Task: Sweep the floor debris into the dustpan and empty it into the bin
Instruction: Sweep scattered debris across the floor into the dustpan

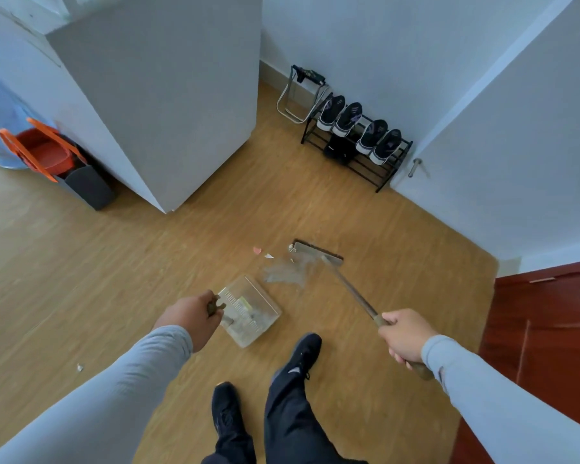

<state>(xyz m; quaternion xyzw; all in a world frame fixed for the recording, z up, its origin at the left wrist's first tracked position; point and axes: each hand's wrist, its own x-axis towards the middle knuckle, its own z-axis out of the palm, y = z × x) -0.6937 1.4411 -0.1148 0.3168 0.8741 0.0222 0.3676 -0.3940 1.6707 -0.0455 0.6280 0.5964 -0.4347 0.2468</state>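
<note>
A dustpan (248,309) is held by its handle in the left hand (190,316), low over the wooden floor (81,279). A broom (318,254) is gripped by the right hand (404,334), its head set on the floor beside clear plastic (285,271) and paper scraps (262,252).

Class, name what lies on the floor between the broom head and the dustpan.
In the head view: a crumpled clear plastic sheet and small scraps.
</note>
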